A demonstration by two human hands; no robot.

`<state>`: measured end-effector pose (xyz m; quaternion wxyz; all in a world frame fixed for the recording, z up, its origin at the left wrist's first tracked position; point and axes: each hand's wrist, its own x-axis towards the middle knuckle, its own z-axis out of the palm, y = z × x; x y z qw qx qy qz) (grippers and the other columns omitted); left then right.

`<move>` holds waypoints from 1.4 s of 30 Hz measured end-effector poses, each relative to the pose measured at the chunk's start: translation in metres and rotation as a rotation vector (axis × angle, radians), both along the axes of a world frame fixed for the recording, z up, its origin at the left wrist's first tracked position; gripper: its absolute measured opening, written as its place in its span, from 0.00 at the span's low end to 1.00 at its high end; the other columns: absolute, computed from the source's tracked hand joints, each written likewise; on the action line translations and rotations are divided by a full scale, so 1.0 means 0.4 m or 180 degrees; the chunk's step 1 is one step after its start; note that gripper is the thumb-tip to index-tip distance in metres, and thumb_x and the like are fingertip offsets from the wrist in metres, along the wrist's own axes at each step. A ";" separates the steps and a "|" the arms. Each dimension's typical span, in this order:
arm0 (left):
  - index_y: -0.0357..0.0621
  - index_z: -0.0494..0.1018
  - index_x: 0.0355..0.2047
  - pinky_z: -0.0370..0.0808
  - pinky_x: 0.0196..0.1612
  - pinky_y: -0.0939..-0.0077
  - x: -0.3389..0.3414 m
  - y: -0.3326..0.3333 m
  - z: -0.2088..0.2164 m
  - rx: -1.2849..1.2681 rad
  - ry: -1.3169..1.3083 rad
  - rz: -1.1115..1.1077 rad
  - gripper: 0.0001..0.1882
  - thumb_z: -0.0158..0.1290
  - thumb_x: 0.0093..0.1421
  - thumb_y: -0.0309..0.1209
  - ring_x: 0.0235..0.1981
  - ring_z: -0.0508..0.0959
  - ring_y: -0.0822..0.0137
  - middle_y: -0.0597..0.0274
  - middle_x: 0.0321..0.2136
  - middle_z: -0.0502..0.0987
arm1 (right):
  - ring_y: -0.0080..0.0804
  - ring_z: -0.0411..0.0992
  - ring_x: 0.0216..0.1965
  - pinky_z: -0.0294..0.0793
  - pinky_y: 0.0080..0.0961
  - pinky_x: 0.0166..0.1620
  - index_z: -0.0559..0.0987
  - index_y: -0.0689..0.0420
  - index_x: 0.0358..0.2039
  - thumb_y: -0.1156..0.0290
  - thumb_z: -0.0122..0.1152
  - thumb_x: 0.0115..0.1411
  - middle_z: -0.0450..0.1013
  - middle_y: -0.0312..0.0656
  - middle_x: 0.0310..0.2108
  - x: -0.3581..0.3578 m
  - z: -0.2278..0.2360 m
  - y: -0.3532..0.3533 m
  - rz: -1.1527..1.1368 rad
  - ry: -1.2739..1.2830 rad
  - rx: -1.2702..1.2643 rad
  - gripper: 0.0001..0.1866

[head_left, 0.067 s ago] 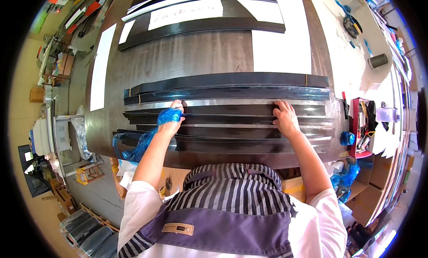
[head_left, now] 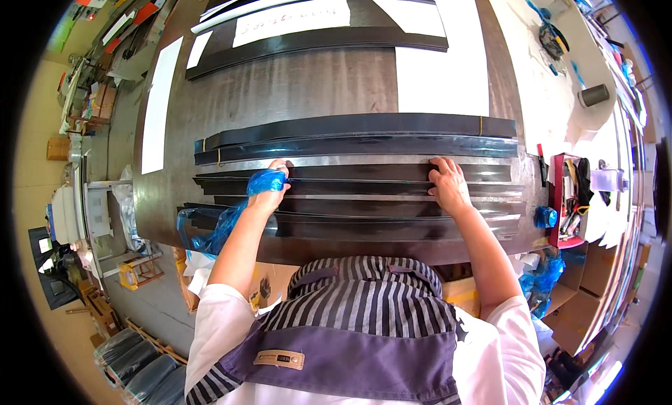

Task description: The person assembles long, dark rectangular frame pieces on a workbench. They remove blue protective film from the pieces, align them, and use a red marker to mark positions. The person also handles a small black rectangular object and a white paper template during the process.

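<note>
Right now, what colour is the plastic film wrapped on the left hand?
Bright, shiny blue; the plastic film shows best in the head view, the only view here.

Large dark brown worktable [head_left: 308, 83] fills the centre, soft sheen on its top. Smooth grey floor [head_left: 157, 300] to the left, light-grey metal-framed rack [head_left: 103, 184] standing on it. Pale yellow surface [head_left: 33, 143] far left, wall or floor unclear. Upper right: broad white surface [head_left: 521, 27], near blown out. Brown cardboard boxes [head_left: 577, 321] lower right. Light strongest on the right.
</note>
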<state>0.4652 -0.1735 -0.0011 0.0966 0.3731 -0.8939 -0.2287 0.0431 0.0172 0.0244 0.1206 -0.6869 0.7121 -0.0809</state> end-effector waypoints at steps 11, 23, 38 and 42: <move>0.46 0.73 0.33 0.75 0.38 0.61 0.034 0.013 0.075 -0.0039 -0.0763 0.0454 0.10 0.61 0.51 0.23 0.38 0.78 0.48 0.54 0.36 0.77 | 0.48 0.74 0.41 0.74 0.41 0.44 0.79 0.54 0.35 0.73 0.64 0.52 0.74 0.44 0.35 -0.026 0.050 0.011 0.0075 -0.0472 0.0475 0.08; 0.46 0.76 0.39 0.73 0.47 0.58 0.017 0.058 0.114 0.0891 -0.1545 0.0312 0.14 0.64 0.51 0.27 0.45 0.76 0.47 0.52 0.40 0.75 | 0.47 0.76 0.42 0.73 0.41 0.49 0.79 0.54 0.39 0.73 0.68 0.47 0.78 0.47 0.36 -0.002 -0.011 0.045 0.0153 -0.0042 0.1135 0.17; 0.43 0.74 0.34 0.74 0.35 0.54 0.088 0.136 0.328 0.0480 -0.1593 0.0067 0.10 0.61 0.51 0.26 0.33 0.79 0.46 0.48 0.28 0.79 | 0.50 0.77 0.40 0.74 0.40 0.44 0.77 0.57 0.37 0.75 0.71 0.46 0.79 0.46 0.33 0.057 0.197 0.122 -0.0376 -0.1056 0.1745 0.16; 0.43 0.71 0.38 0.75 0.37 0.54 0.135 0.175 0.131 0.0114 -0.0913 0.0148 0.19 0.66 0.46 0.25 0.36 0.78 0.44 0.49 0.35 0.77 | 0.46 0.76 0.43 0.73 0.42 0.48 0.76 0.54 0.40 0.68 0.69 0.51 0.79 0.46 0.36 0.125 0.083 0.132 -0.0447 0.0204 0.1740 0.17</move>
